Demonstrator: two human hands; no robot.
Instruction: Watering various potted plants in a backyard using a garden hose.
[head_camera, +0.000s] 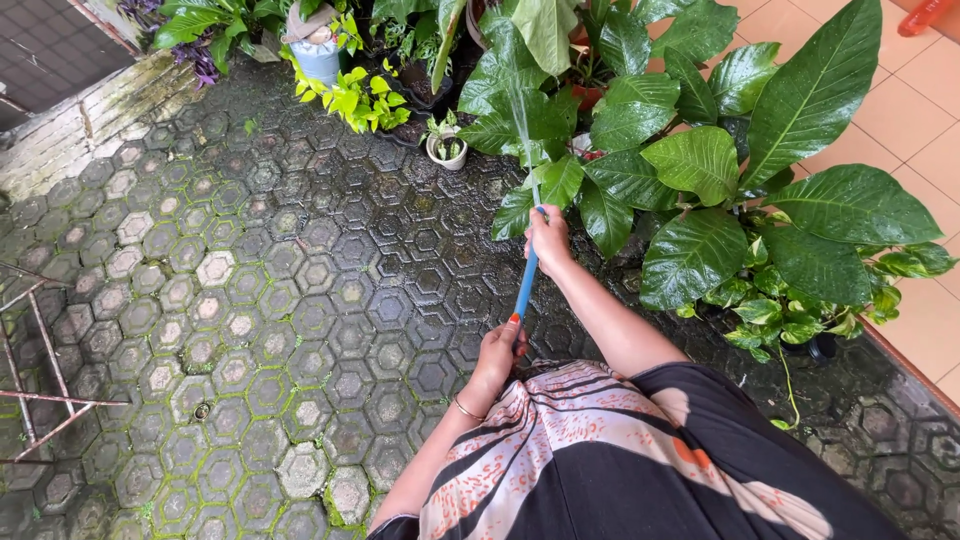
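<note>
A blue hose (526, 282) runs between both my hands in the head view. My right hand (548, 238) grips its far end, with a thin jet of water (524, 130) shooting away toward the big-leaved green plants (700, 160). My left hand (497, 355), a gold bangle on its wrist, holds the hose lower down, close to my patterned dress (600, 450).
Wet, mossy hexagon paving (280, 270) covers the ground. A small white pot (447, 150) and a yellow-green plant (355, 95) stand at the back. A low brick wall (80, 130) is at far left, rusty metal rods (40, 390) at left, orange tiles (900, 110) at right.
</note>
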